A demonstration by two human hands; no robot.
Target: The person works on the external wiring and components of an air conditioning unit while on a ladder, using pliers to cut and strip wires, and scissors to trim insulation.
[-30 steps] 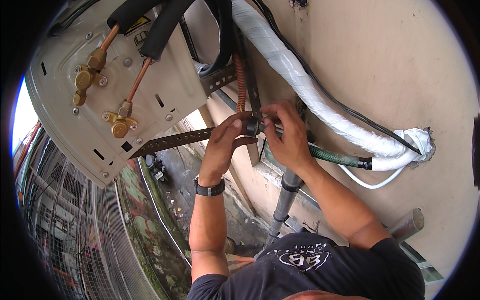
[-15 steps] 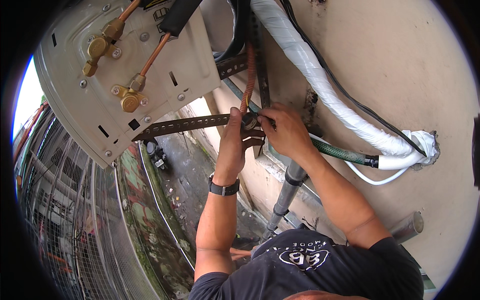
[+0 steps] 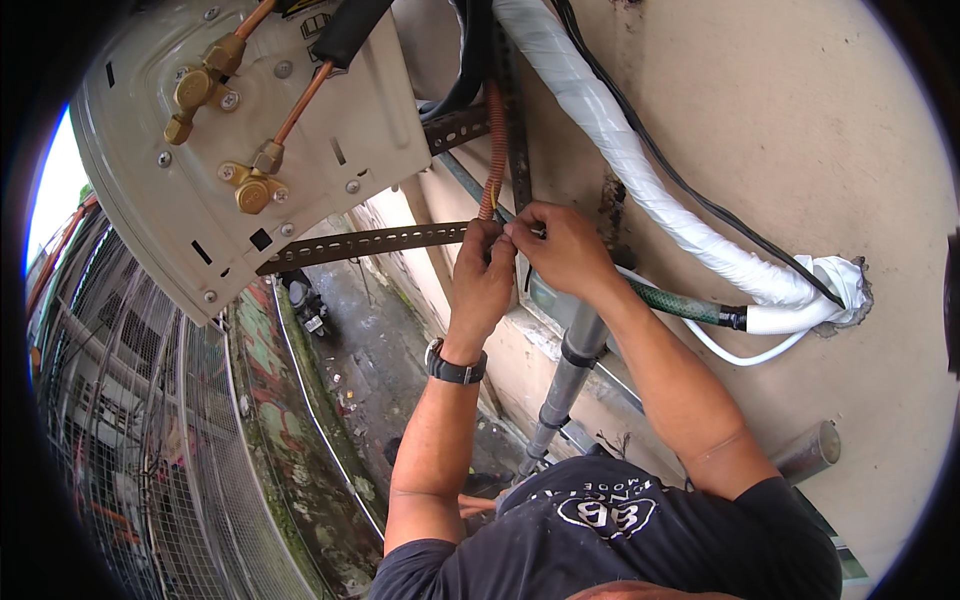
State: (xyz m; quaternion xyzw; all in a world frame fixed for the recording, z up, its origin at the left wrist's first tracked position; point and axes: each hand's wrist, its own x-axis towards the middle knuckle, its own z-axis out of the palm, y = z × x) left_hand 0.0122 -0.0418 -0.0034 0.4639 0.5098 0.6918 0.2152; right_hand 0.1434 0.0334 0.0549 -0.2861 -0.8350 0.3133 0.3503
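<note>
My left hand [image 3: 482, 280] is raised at the steel bracket, its fingers curled beside the tip of an orange corrugated conduit [image 3: 496, 140]. My right hand [image 3: 565, 255] meets it there, finger and thumb pinched together at a thin hose [image 3: 460, 175] where a yellow wire shows. What lies between the fingers is hidden. Past my right hand runs a green braided hose [image 3: 680, 305] with black tape at its joint to a white pipe. The slotted bracket [image 3: 370, 243] supports a beige metal unit [image 3: 175, 230] with brass valves [image 3: 255, 193].
A white wrapped bundle [image 3: 620, 160] and black cable run into a wall hole [image 3: 855, 295]. A grey vertical pipe [image 3: 560, 395] drops below my arms; a pipe stub [image 3: 810, 450] juts at right. Far below are a scooter [image 3: 306, 303] and an alley; mesh fencing [image 3: 170, 400] lines the left.
The black roll seen in my left hand earlier is now hidden as both hands have closed together. My left hand has shifted right, and its fingers are more curled.
</note>
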